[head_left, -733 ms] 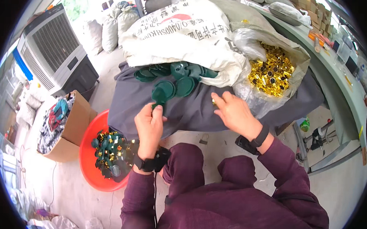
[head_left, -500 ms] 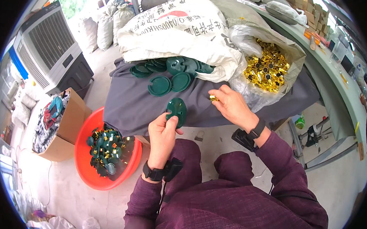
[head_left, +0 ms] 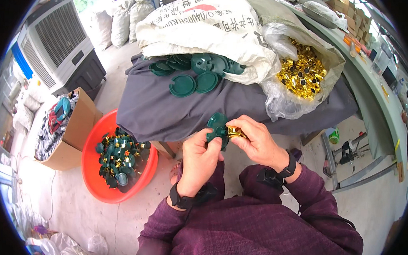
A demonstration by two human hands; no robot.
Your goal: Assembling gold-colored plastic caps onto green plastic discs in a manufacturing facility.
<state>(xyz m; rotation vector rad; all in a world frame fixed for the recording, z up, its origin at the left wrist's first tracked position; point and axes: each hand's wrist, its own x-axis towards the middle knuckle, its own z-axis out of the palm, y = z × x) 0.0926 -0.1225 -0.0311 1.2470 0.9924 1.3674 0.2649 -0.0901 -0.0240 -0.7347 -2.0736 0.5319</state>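
Your left hand [head_left: 202,155] grips a dark green round disc [head_left: 217,124] by its lower edge, thumb and fingers clamped on it, holding it upright in front of you just below the front edge of the worktop [head_left: 177,112]. Your right hand [head_left: 257,141] pinches a small shiny gold piece [head_left: 234,131] between thumb and fingertips and has it pressed against the right side of the disc, so the two parts touch. Both hands are close together, above your lap.

The worktop is draped in a grey cloth. On it, further from you, lies a heap of loose green discs [head_left: 195,70], spilling from the mouth of a large white woven sack [head_left: 204,27]. To the right of that sack sits a clear plastic bag [head_left: 278,96], open and full of gold pieces [head_left: 302,72] like the one you are holding.

On the floor to your left stands a round red tub [head_left: 96,186] holding green discs with gold parts among them [head_left: 120,158]. Just beyond it is an open cardboard box [head_left: 79,122] with mixed coloured things inside. A grey cooling unit [head_left: 57,41] stands further back on the left, with more filled sacks [head_left: 117,21] behind it. A long pale green bench [head_left: 373,103] runs along your right.
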